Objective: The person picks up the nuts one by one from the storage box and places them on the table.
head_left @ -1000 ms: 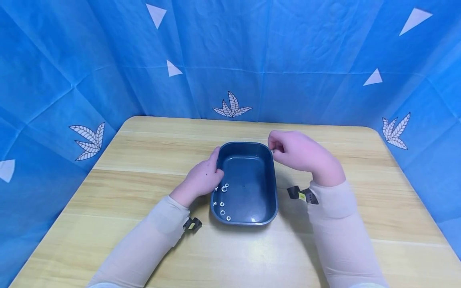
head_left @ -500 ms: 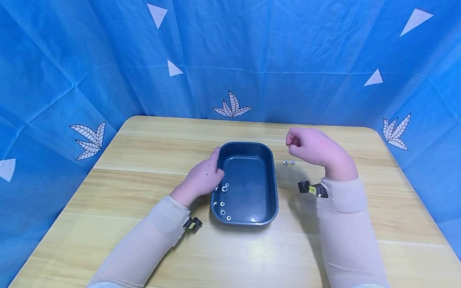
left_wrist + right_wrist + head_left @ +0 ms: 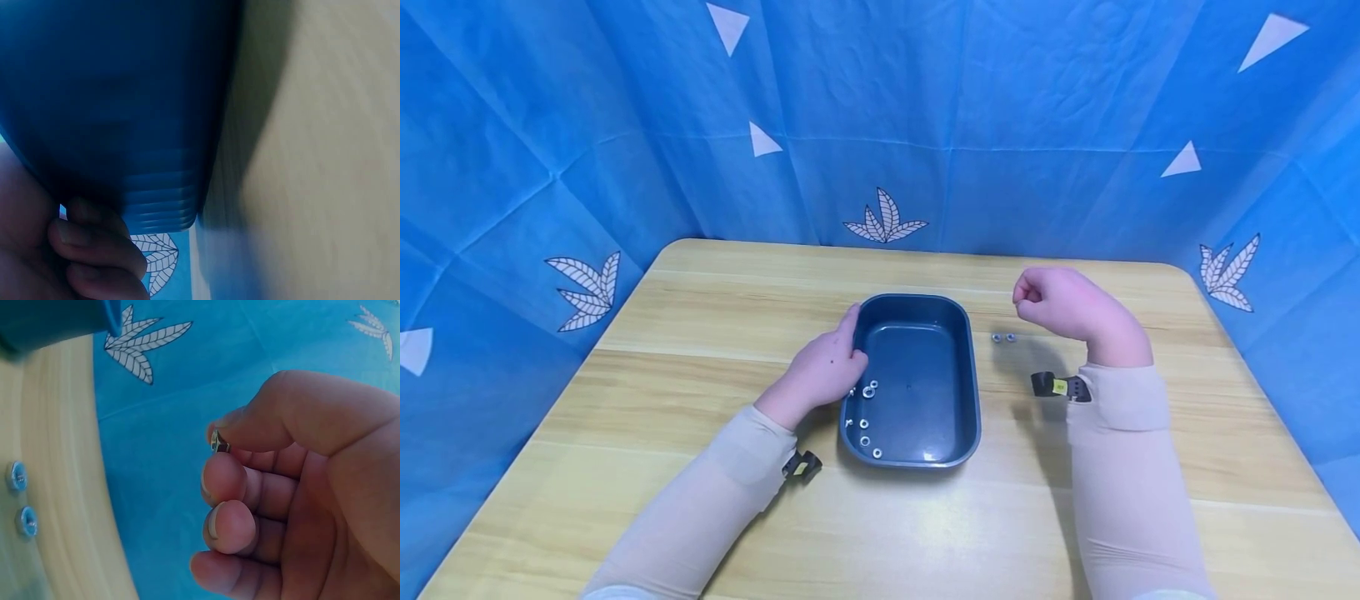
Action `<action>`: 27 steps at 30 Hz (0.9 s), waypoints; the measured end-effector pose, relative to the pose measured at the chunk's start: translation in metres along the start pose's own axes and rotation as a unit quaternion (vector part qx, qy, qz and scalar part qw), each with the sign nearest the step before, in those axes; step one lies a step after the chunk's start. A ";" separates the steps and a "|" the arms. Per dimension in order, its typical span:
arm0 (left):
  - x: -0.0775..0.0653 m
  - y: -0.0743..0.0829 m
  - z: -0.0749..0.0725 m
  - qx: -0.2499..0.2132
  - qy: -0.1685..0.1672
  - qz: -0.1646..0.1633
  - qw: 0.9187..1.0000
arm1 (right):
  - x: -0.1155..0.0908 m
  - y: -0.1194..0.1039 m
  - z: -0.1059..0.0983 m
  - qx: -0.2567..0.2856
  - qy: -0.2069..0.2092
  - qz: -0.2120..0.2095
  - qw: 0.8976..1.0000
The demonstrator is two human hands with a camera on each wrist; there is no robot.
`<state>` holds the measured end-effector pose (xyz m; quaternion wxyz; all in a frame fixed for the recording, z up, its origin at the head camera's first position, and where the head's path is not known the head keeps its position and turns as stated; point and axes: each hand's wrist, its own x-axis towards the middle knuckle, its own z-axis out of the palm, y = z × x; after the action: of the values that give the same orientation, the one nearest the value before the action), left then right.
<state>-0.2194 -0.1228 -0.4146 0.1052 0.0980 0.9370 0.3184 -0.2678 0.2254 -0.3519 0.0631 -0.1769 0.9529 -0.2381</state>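
A dark blue rectangular tray (image 3: 917,392) sits on the table, several small metal nuts (image 3: 864,441) lying along its left side. My left hand (image 3: 820,371) holds the tray's left wall, thumb over the rim; the left wrist view shows its curled fingers (image 3: 94,240) against the outside. To the right, my right hand (image 3: 1071,308) is raised above the table and pinches a small metal nut (image 3: 219,442) between thumb and index finger. Two more nuts (image 3: 1003,337) lie side by side on the table between tray and right hand.
The wooden table (image 3: 737,308) extends around the tray on all sides. A blue curtain (image 3: 880,108) with leaf and triangle prints hangs behind the table and along both sides.
My right hand has moved right, away from the tray's far right corner. The two nuts on the table have come into view. My left hand stays at the tray.
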 end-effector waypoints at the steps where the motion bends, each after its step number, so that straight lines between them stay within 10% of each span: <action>1: 0.000 0.000 0.000 0.000 -0.001 -0.001 1.000 | 0.001 0.001 0.001 0.001 -0.002 0.002 1.000; 27: 0.001 0.000 0.000 0.004 -0.002 -0.006 1.000 | 0.012 0.038 0.022 0.032 -0.102 0.050 0.993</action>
<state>-0.2202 -0.1224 -0.4146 0.1083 0.0936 0.9387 0.3135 -0.2858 0.2429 -0.3899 0.1772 -0.1502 0.9411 -0.2458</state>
